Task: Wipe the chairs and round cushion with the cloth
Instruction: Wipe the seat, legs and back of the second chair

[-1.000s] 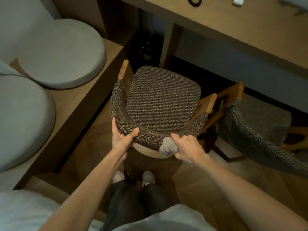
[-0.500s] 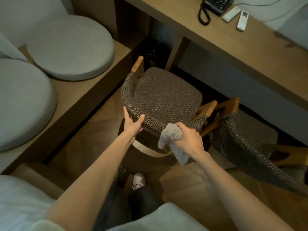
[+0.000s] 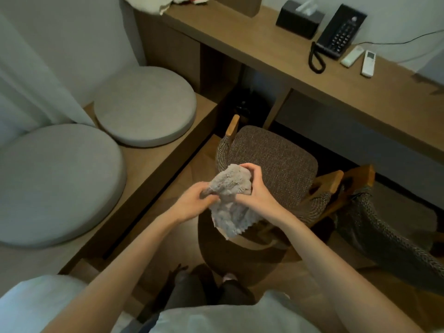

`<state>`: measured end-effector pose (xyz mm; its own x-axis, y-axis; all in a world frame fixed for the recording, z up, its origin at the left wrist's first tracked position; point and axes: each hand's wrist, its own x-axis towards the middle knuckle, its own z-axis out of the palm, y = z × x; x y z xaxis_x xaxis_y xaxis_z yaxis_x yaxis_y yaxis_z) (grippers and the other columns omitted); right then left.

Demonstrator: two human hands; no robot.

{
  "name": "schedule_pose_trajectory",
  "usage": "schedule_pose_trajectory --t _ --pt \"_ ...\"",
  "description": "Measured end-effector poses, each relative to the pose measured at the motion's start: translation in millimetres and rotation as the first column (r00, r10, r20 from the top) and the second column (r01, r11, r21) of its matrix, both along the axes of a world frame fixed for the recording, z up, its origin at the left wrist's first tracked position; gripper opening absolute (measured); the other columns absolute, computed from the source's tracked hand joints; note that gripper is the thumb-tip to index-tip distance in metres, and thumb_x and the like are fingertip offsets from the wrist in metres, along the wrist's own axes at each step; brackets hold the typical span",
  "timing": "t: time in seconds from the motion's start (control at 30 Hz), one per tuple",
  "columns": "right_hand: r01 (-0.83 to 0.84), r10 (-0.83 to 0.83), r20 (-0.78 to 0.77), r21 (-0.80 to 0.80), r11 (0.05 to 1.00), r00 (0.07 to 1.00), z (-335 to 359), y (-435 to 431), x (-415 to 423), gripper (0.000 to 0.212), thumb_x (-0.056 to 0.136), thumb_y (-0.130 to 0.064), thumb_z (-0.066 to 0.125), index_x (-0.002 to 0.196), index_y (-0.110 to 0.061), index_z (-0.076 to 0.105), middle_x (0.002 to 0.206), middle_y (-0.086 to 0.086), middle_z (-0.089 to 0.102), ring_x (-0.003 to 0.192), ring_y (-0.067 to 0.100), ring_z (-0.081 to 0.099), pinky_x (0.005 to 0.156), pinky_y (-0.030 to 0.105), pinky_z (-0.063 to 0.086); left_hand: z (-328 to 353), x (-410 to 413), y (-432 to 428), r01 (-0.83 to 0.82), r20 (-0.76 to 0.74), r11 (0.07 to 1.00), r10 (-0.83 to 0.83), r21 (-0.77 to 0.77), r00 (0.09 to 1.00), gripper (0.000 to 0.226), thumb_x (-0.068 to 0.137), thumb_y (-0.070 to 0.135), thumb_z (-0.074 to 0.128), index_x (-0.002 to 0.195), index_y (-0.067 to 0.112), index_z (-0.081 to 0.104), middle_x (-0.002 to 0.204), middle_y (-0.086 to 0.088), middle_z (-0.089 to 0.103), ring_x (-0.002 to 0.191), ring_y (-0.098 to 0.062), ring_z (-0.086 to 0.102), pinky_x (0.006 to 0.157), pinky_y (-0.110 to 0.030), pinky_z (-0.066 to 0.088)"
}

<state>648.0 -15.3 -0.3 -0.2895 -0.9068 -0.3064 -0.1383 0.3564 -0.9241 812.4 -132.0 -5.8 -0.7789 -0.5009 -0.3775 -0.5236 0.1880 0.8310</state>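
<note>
A fluffy grey cloth [image 3: 230, 203] hangs bunched above the backrest of the brown woven chair [image 3: 276, 162]. My left hand [image 3: 192, 203] pinches its left end, and my right hand [image 3: 254, 188] grips its top and right side. The chair's seat faces the desk. A second woven chair [image 3: 384, 227] stands at the right, arm to arm with the first. Two round grey cushions lie on the low bench at the left, one far [image 3: 146, 104] and one near [image 3: 55, 183].
A wooden desk [image 3: 312, 75] runs along the back with a black phone [image 3: 341, 32], two white remotes [image 3: 360, 58] and a dark tissue box [image 3: 299, 19]. The low wooden bench [image 3: 153, 162] borders the floor strip at the left. My feet stand behind the chair.
My left hand left the chair's backrest and took hold of the cloth. My right hand lifted the cloth off the backrest. The view tilted up towards the desk.
</note>
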Motion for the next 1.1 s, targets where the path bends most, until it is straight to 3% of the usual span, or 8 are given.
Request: schedule_pose_trajectory --t 0.1,0.17,0.27,0.4,0.53,0.7,0.83,1.1 --pt "0.071 -0.071 0.024 0.024 0.997 0.997 -5 -23 4 0.076 0.085 -0.018 0.066 0.134 -0.044 0.015 0.14 -0.003 0.034 0.126 0.009 0.041 0.098 0.031 0.041 -4 3 -27 -0.362 0.035 0.932 0.361 0.029 0.932 0.016 0.1 0.02 0.045 0.114 0.013 0.047 0.115 -0.008 0.058 0.091 -0.01 0.059 0.068 -0.023 0.05" --pt "0.14 -0.119 -0.193 0.096 0.986 0.974 -18 -24 -4 0.075 0.085 -0.024 0.063 0.139 -0.046 0.016 0.148 -0.003 0.028 0.132 0.021 0.024 0.099 0.039 0.028 -9 4 -42 -0.46 0.014 0.888 0.46 -0.022 0.888 0.026 0.1 0.016 0.044 0.125 0.016 0.039 0.113 -0.004 0.057 0.081 -0.005 0.058 0.06 -0.017 0.046" --pt "0.111 0.041 -0.496 0.273 0.955 0.868 -47 -12 -17 0.073 0.088 -0.035 0.062 0.145 -0.041 0.017 0.152 -0.005 0.025 0.135 0.027 0.024 0.104 0.045 0.029 -21 -3 -62 -0.306 -0.034 0.94 0.304 -0.149 0.952 0.056 0.096 0.003 0.044 0.145 0.024 0.026 0.12 -0.003 0.051 0.092 -0.015 0.06 0.072 -0.03 0.054" --pt "0.133 0.097 -0.556 0.358 0.924 0.825 -85 1 -23 0.066 0.091 -0.056 0.052 0.146 -0.038 0.02 0.149 -0.002 0.036 0.131 0.024 0.042 0.102 0.042 0.041 -50 -34 -78 -0.035 0.123 0.951 0.076 -0.308 0.989 0.049 0.095 -0.002 0.039 0.135 0.025 0.048 0.127 -0.017 0.043 0.101 -0.016 0.046 0.087 -0.028 0.04" --pt "0.153 0.134 -0.697 0.333 0.93 0.704 -107 2 -30 0.062 0.089 -0.073 0.031 0.14 -0.039 0.03 0.136 -0.006 0.053 0.119 0.019 0.055 0.091 0.039 0.049 -82 -70 -82 0.07 0.153 0.967 -0.032 -0.245 0.988 0.036 0.099 0.022 0.045 0.136 0.021 0.047 0.125 -0.015 0.048 0.125 -0.025 0.034 0.104 -0.037 0.028" --pt "0.212 0.113 -0.795 0.291 0.933 0.596 -116 6 -34 0.082 0.075 -0.088 0.011 0.132 -0.038 0.044 0.121 -0.008 0.064 0.105 0.018 0.064 0.081 0.036 0.051 -105 -88 -77 0.305 0.079 0.949 -0.299 -0.081 0.951 0.072 0.083 0.033 0.071 0.145 0.029 0.034 0.121 0.001 0.037 0.12 -0.011 0.029 0.105 -0.029 0.025" --pt "0.191 0.128 -0.794 0.293 0.937 0.594 -117 8 -36 0.088 0.07 -0.092 0.015 0.134 -0.039 0.042 0.122 -0.008 0.064 0.105 0.019 0.064 0.081 0.036 0.051 -113 -94 -91 0.447 0.11 0.877 -0.434 -0.176 0.894 0.081 0.072 0.04 0.078 0.143 0.026 0.041 0.115 0.001 0.035 0.118 -0.013 0.032 0.109 -0.031 0.028" --pt "0.515 -0.09 -0.914 0.139 0.846 0.396 -119 2 -8 0.077 0.065 -0.091 0.043 0.105 -0.03 0.071 0.096 -0.008 0.073 0.092 0.015 0.068 0.083 0.033 0.05 -130 -99 -92 0.266 0.103 0.963 -0.261 -0.035 0.96 0.092 0.064 0.03 0.086 0.143 0.021 0.04 0.152 -0.007 0.018 0.145 -0.022 0.002 0.118 -0.041 0.009"
